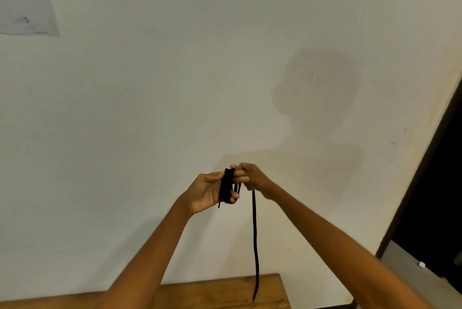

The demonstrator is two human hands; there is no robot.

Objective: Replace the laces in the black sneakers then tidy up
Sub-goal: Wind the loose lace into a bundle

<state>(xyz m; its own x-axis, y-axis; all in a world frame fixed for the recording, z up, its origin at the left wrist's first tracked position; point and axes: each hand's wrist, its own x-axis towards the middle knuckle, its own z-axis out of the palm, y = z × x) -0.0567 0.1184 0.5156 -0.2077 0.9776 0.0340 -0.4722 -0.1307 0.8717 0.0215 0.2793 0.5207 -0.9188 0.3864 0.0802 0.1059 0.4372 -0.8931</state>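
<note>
**Lace being wound into a bundle, held up before the wall**

Lace work goes on in mid-air above the far edge of the tabletop point(220, 288), against a pale wall point(150, 108) that carries a paper sheet point(25, 1) in its upper left corner. No sneakers show in this view.

The left hand point(207, 191) is palm-up, fingers spread, with the black lace point(226, 187) looped several times around them; its grip is a loose curl round that coil. The right hand point(252, 177) pinches the lace just beside the left fingertips. From there the free tail point(255, 241) hangs straight down, its end near the tabletop's far edge.

This looks like tidying. To do it well, keep the tail lightly taut, lay each turn flat beside the last, and hold the left fingers spread so the coil slips off cleanly.
</note>
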